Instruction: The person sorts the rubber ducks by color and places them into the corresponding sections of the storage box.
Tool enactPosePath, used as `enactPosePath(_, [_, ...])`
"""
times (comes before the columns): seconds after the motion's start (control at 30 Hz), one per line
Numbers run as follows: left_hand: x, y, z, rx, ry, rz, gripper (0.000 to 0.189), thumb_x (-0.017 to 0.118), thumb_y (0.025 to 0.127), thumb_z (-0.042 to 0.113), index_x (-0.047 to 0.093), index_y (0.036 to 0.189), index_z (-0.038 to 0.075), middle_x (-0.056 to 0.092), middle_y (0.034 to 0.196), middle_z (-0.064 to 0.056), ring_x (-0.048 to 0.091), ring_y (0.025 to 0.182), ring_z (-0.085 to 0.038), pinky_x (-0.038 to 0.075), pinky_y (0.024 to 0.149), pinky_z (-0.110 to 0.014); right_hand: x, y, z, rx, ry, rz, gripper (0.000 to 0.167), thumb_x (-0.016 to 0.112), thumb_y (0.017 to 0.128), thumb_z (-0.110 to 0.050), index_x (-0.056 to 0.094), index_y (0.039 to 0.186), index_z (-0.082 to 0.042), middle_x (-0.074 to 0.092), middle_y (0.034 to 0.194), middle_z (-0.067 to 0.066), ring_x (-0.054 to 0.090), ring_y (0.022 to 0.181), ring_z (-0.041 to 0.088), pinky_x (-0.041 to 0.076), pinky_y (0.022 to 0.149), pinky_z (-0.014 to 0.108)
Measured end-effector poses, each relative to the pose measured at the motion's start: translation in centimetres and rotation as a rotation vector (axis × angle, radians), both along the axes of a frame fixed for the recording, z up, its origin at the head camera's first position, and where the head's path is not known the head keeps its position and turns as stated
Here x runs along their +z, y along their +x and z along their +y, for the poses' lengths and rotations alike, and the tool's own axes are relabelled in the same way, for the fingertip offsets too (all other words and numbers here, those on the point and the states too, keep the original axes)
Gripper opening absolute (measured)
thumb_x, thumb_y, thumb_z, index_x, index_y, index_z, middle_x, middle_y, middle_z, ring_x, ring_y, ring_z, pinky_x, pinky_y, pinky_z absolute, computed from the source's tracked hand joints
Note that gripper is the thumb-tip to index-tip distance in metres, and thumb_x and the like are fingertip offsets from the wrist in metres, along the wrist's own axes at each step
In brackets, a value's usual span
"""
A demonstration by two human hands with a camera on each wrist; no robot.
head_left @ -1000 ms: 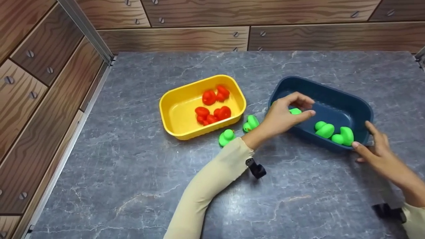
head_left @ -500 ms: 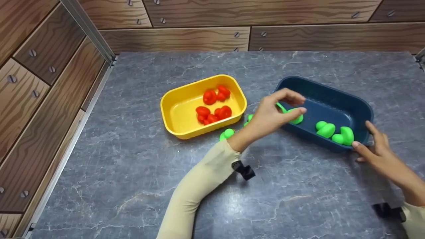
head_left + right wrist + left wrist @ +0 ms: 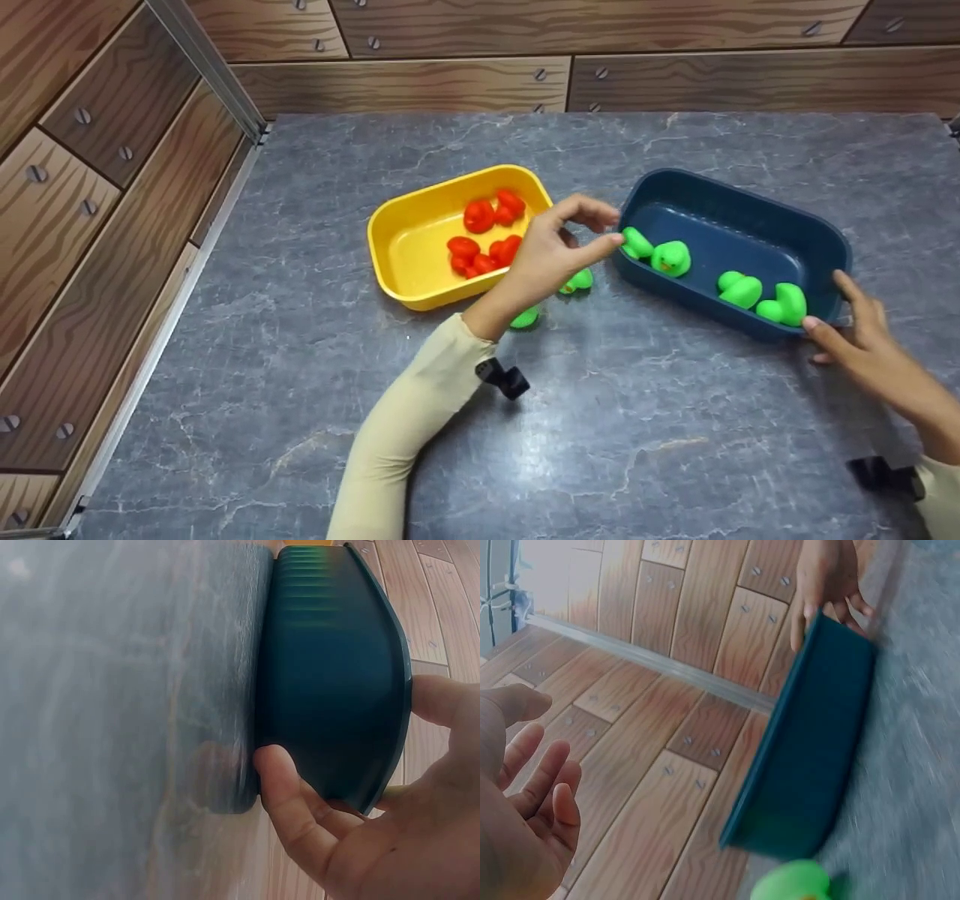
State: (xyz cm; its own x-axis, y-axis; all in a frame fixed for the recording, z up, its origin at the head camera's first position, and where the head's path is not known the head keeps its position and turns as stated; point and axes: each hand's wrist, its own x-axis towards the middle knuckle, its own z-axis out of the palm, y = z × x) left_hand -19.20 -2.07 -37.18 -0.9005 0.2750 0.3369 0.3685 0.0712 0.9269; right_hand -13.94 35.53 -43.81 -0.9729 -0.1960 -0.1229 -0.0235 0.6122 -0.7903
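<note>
My left hand (image 3: pixel 551 244) is in the air over the right end of the yellow tub (image 3: pixel 409 300); its thumb and fingers are parted, with nothing between them. Two green rubber ducks, one (image 3: pixel 577 282) near the fingers and another (image 3: pixel 525 318) partly hidden by the wrist, lie on the table. Several green ducks (image 3: pixel 671 258) are along the near side of the dark blue tub (image 3: pixel 750 196). My right hand (image 3: pixel 862 345) holds that tub's near right corner, fingers (image 3: pixel 279 774) against its outside and thumb at the rim.
Several red rubber toys (image 3: pixel 480 216) sit in the yellow tub's right part. Both tubs stand on a grey marbled table (image 3: pixel 225 360). Wood-patterned panels (image 3: pixel 405 86) rise behind it and along the left side.
My left hand has moved left from above the blue tub to over the yellow tub's edge, uncovering green ducks inside the blue one. The right hand stays at the blue tub's corner.
</note>
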Motion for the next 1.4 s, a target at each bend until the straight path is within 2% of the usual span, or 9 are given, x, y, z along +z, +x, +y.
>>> enactPosePath(0.2, [-0.9, 0.1, -1.9, 0.038, -0.019, -0.031, 0.026, 0.073, 0.085, 0.012, 0.065, 0.107, 0.001, 0.066, 0.106, -0.015, 0.057, 0.094, -0.007, 0.043, 0.072, -0.017, 0.2, 0.1, 0.2, -0.005, 0.001, 0.002, 0.079, 0.043, 0.103, -0.020, -0.017, 0.151, -0.003, -0.007, 0.135, 0.041, 0.053, 0.071, -0.014, 0.050, 0.060, 0.010])
enactPosePath(0.33, [-1.7, 0.4, -3.3, 0.065, -0.031, -0.048, 0.027, 0.074, 0.084, 0.011, 0.065, 0.106, 0.000, 0.065, 0.105, -0.019, 0.058, 0.093, -0.016, 0.041, 0.068, -0.017, 0.2, 0.2, 0.3, -0.009, 0.008, -0.001, 0.079, 0.043, 0.103, -0.021, -0.016, 0.151, -0.003, -0.005, 0.134, 0.042, 0.055, 0.068, -0.012, 0.051, 0.059, 0.011])
enactPosePath(0.43, [-2.1, 0.7, -4.3, 0.079, -0.039, -0.064, 0.027, 0.074, 0.083, 0.010, 0.065, 0.106, 0.000, 0.065, 0.105, -0.018, 0.058, 0.093, -0.022, 0.040, 0.070, -0.017, 0.2, 0.2, 0.5, -0.012, 0.012, 0.008, 0.078, 0.043, 0.103, -0.020, -0.015, 0.151, -0.002, -0.004, 0.134, 0.042, 0.055, 0.067, -0.011, 0.050, 0.058, 0.011])
enactPosePath(0.57, [-2.7, 1.0, -5.5, 0.074, -0.058, -0.100, 0.029, 0.075, 0.082, 0.010, 0.064, 0.107, 0.000, 0.066, 0.106, -0.015, 0.059, 0.091, -0.020, 0.047, 0.080, -0.025, 0.3, 0.3, 0.6, -0.022, 0.019, 0.019, 0.078, 0.044, 0.102, -0.020, -0.014, 0.151, -0.001, -0.003, 0.135, 0.043, 0.055, 0.065, -0.011, 0.050, 0.058, 0.010])
enactPosePath(0.67, [-3.4, 1.2, -6.3, 0.069, -0.094, -0.118, 0.031, 0.075, 0.083, 0.010, 0.064, 0.108, -0.001, 0.065, 0.106, -0.016, 0.058, 0.084, -0.015, 0.050, 0.079, -0.031, 0.3, 0.3, 0.6, -0.024, 0.017, 0.009, 0.078, 0.044, 0.102, -0.021, -0.014, 0.151, -0.002, -0.005, 0.136, 0.043, 0.056, 0.064, -0.010, 0.050, 0.058, 0.011])
enactPosePath(0.83, [-4.1, 1.5, -7.4, 0.051, -0.156, -0.162, 0.036, 0.075, 0.083, 0.013, 0.063, 0.112, -0.004, 0.066, 0.107, -0.019, 0.054, 0.076, -0.011, 0.047, 0.073, -0.024, 0.3, 0.3, 0.5, -0.022, 0.011, -0.017, 0.079, 0.043, 0.103, -0.023, -0.015, 0.152, -0.005, -0.008, 0.137, 0.045, 0.057, 0.066, -0.010, 0.050, 0.059, 0.011])
enactPosePath(0.97, [-4.0, 1.7, -7.9, 0.034, -0.195, -0.186, 0.036, 0.076, 0.083, 0.016, 0.063, 0.112, -0.002, 0.065, 0.098, -0.016, 0.052, 0.072, -0.012, 0.043, 0.067, -0.020, 0.3, 0.3, 0.4, -0.016, 0.009, -0.015, 0.079, 0.043, 0.103, -0.022, -0.016, 0.151, -0.003, -0.008, 0.137, 0.045, 0.055, 0.068, -0.012, 0.050, 0.059, 0.011])
enactPosePath(1.13, [-3.6, 2.1, -8.4, 0.022, -0.232, -0.194, 0.035, 0.076, 0.083, 0.018, 0.065, 0.112, 0.003, 0.062, 0.087, -0.006, 0.051, 0.068, -0.015, 0.043, 0.063, -0.020, 0.3, 0.2, 0.2, -0.004, 0.039, -0.007, 0.079, 0.043, 0.103, -0.023, -0.016, 0.151, -0.002, -0.005, 0.137, 0.045, 0.055, 0.067, -0.012, 0.050, 0.059, 0.011])
enactPosePath(1.4, [-3.4, 2.9, -8.9, 0.005, -0.295, -0.208, 0.037, 0.076, 0.083, 0.019, 0.064, 0.114, 0.004, 0.065, 0.087, -0.008, 0.052, 0.067, -0.015, 0.044, 0.062, -0.020, 0.5, 0.1, 0.1, 0.015, -0.006, -0.020, 0.078, 0.043, 0.103, -0.020, -0.015, 0.152, -0.004, -0.005, 0.137, 0.044, 0.057, 0.070, -0.011, 0.051, 0.061, 0.011])
